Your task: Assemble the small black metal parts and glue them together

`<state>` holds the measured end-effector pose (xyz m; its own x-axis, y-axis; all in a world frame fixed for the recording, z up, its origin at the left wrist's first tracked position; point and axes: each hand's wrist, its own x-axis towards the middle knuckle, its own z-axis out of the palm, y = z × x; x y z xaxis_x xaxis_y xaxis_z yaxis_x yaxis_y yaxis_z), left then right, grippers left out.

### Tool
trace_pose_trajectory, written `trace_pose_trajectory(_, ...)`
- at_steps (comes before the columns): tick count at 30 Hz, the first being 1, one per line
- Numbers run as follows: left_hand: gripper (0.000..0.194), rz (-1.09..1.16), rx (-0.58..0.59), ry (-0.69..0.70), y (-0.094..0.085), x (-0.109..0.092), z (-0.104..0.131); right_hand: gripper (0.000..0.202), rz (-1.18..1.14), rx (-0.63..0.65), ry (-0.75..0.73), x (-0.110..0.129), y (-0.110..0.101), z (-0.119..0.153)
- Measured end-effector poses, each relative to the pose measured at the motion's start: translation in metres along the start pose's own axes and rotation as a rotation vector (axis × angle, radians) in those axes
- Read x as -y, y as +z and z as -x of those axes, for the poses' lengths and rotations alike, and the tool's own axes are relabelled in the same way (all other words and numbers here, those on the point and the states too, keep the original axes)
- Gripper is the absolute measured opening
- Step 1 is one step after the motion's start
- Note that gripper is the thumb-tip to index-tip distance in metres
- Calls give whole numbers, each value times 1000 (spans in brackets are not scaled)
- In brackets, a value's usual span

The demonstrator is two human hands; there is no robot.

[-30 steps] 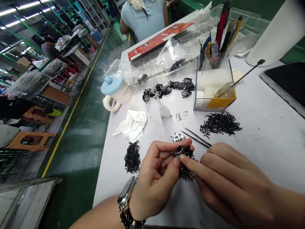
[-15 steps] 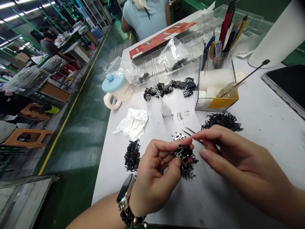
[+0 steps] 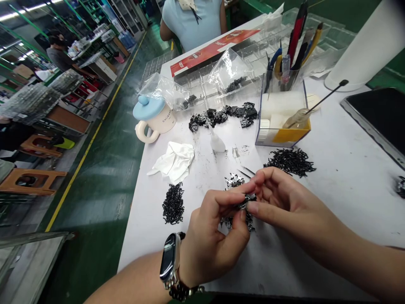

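Note:
A small black-and-silver part (image 3: 248, 198) is pinched in the fingers of my left hand (image 3: 215, 240). My right hand (image 3: 291, 211) meets it there, thumb and fingertips closed on the part's right side. The fingers cover much of the part, so its exact kind is unclear. Below and behind the hands lies a heap of small silver metal pieces (image 3: 234, 180), partly hidden. Just beyond the fingers, the thin dark tips of what look like tweezers (image 3: 245, 172) show. Small black curved pieces form one pile (image 3: 173, 204) on the left and another pile (image 3: 290, 161) on the right.
Farther back are a white cloth (image 3: 174, 162), a lidded mug (image 3: 155, 118), a small white bottle (image 3: 217, 142) and a row of black parts (image 3: 221, 116). A clear tool holder (image 3: 281, 137) stands right of them, near a tablet-like device (image 3: 379, 122). A person (image 3: 193, 21) sits across the table.
My right hand has moved left, and its fingertips now close on the part in my left hand. The left hand has turned slightly; the whole view has shifted a little.

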<state>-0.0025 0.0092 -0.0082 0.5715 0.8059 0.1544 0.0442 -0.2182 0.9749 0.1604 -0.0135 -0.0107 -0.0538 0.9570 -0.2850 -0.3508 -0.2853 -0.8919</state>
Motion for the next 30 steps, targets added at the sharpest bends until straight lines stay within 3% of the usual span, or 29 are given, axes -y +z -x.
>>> trace_pose_trajectory(14, 30, -59, 0, -15, 3, -3, -1, 17, 134, 3, -65, -7, 2, 6)
trace_pose_trajectory(24, 22, 14, -45, -93, 8, -7, -5, 22, 128, -19, -43, -13, 1, 5)
trace_pose_trajectory(30, 23, 16, -35, -82, 6, -8, -6, 21, 110, -8, -107, -15, 0, 4)
